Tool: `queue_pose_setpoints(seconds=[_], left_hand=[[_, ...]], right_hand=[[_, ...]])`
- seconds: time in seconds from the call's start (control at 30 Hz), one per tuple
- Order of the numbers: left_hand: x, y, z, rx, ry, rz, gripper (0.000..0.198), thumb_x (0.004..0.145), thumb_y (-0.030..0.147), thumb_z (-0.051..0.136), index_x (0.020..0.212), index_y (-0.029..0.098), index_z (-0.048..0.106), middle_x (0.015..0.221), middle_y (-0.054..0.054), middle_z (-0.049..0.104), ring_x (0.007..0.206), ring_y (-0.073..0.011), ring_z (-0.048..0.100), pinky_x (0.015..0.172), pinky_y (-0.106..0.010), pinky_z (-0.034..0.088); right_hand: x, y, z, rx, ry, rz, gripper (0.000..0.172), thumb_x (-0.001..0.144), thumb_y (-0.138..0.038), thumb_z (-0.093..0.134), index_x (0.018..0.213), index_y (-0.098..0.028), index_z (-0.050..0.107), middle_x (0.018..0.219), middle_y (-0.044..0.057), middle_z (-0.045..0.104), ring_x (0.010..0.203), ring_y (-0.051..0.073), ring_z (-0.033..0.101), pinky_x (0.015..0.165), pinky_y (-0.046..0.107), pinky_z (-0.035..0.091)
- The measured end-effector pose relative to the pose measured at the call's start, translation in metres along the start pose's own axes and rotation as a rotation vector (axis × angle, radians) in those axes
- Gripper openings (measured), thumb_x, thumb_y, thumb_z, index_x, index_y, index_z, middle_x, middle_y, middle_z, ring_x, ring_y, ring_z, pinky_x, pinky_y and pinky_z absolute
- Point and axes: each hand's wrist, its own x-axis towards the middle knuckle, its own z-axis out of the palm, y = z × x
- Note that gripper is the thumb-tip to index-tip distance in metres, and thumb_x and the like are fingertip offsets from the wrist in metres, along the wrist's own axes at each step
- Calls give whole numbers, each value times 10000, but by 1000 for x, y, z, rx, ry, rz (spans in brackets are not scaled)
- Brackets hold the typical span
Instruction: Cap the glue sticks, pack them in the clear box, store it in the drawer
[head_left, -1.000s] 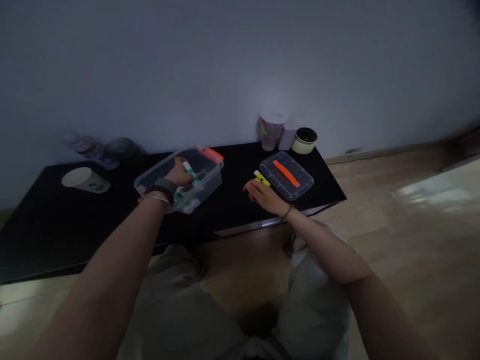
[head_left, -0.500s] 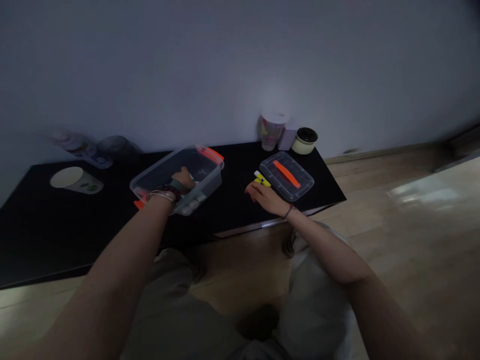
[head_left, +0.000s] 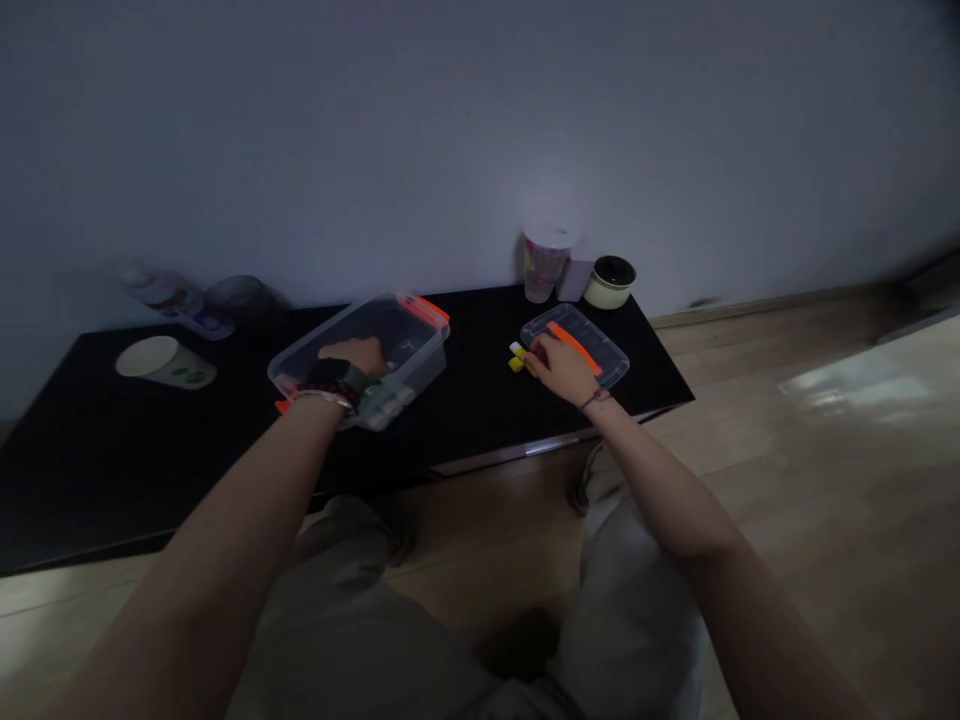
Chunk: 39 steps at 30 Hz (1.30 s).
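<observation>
My left hand [head_left: 356, 358] reaches down into a clear plastic box [head_left: 431, 365] with orange clips. Its fingers point downward among small pale pieces [head_left: 386, 405] on the bottom, and the fingertips are hidden. Farther right, my right hand [head_left: 561, 370] has thumb and fingers drawn together at small yellow blocks [head_left: 516, 364]. A white piece [head_left: 516, 348] shows at the far end of them. The hand seems to pinch the near block, partly covered by the fingers. Under and behind this hand lies the clear lid [head_left: 615, 365] with its orange handle [head_left: 577, 345].
Left of the box, a paper cup [head_left: 169, 362] lies tilted before a bottle [head_left: 176, 302] and a dark rounded object [head_left: 244, 298]. Against the wall stand a plastic cup [head_left: 544, 265], a pale purple box [head_left: 574, 278] and a cream pot [head_left: 610, 283]. The black table [head_left: 465, 400] ends at right.
My right hand has shifted right, over the lid's edge, uncovering more of the yellow blocks. My left hand has turned flatter inside the box and still reaches down.
</observation>
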Motion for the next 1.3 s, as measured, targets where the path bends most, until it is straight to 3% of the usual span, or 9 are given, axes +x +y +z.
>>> queue_pose_setpoints(seconds=[0.07,0.2,0.37,0.57,0.87,0.97,1.07,1.2,1.3], left_hand=[[-13,11,-8,179,86,-28,415,839,351,722,1118,67,606,1021,-180,668,1095,-377,592,865,-447,456],[-62,39,-17,249,296,176,399,957,446,512,1260,198,589,986,-109,676,934,-304,635,747,-354,428],[-114,47,12,51,259,250,303,942,396,510,1158,245,660,775,-45,641,738,-235,606,649,-320,363],[-114,23,61,-78,49,298,264,932,366,494,1033,224,692,779,-50,671,709,-225,604,618,-310,337],[-112,17,69,-38,59,282,240,913,310,502,1037,244,696,955,-77,712,870,-265,635,695,-318,384],[-109,16,78,-182,62,282,241,897,347,545,1054,230,686,924,-74,696,840,-250,629,718,-326,411],[-103,17,89,-512,32,183,316,869,397,605,1116,204,645,908,-62,685,770,-213,629,731,-325,452],[-99,25,96,-1047,-213,-63,443,839,536,647,1108,185,609,978,-81,693,727,-173,650,671,-302,501],[-101,34,96,-1288,-373,-114,431,779,543,735,966,167,640,912,-73,689,725,-147,644,676,-271,514]], right_hand=[[6,6,0,-133,3,25,231,977,-322,513,1112,-162,612,1034,103,669,926,229,612,742,300,427],[18,17,7,-288,-69,8,316,979,-239,479,1263,-161,594,1280,143,586,1082,249,583,850,312,453],[24,20,17,-350,-168,-9,348,991,-238,457,1300,-175,606,1284,146,564,1074,244,587,872,318,456],[26,13,32,-387,-208,-24,396,990,-353,501,1358,-221,568,1329,140,531,1120,262,562,833,323,473],[28,0,68,-449,-278,-121,252,947,-239,586,1191,-196,630,1260,146,599,1185,264,548,854,327,498],[28,-6,70,-266,-254,-110,248,917,-193,623,1164,-179,610,1180,129,635,1083,222,605,866,315,490],[26,-18,65,161,-197,-112,276,859,-248,692,1098,-169,577,1029,66,664,916,167,641,837,302,497],[11,-38,55,685,-229,-181,333,774,-285,734,1010,-193,517,940,6,644,846,141,646,772,279,517],[-6,-53,46,744,-249,-259,316,775,-287,727,988,-205,508,926,-3,634,851,144,644,774,280,516]])
